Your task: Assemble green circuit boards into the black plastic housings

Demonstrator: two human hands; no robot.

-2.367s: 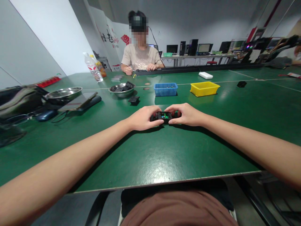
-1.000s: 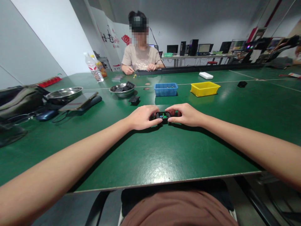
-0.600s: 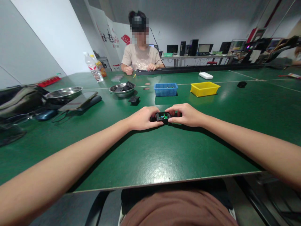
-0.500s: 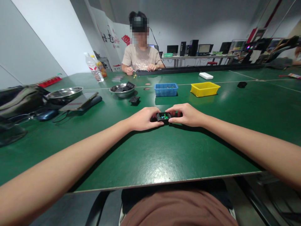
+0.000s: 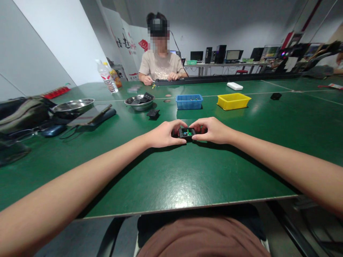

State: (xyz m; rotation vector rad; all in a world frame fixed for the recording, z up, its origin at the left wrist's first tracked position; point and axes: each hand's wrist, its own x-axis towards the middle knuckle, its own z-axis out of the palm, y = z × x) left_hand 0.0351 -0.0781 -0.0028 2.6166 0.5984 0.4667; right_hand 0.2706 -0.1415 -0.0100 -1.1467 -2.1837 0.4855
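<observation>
Between my two hands, low over the green table (image 5: 171, 178), is a small black housing (image 5: 187, 134) with green and some blue parts showing inside its open top. My left hand (image 5: 166, 135) grips its left end, thumb along the near side and fingers at the far side. From the other end my right hand (image 5: 213, 131) holds it with thumb and fingers too. Whether the housing rests on the table is hard to tell. Beyond my left hand lies another black piece (image 5: 153, 114).
A steel bowl (image 5: 139, 107) with black parts, a blue bin (image 5: 189, 103) with small pieces and a yellow bin (image 5: 233, 102) stand ahead. A phone (image 5: 89, 116) and a second steel bowl (image 5: 73, 105) are at left. Across the table sits a person (image 5: 162, 66).
My left fingers have shifted slightly at the far left edge of the housing. Otherwise both hands and the housing stay in nearly the same place.
</observation>
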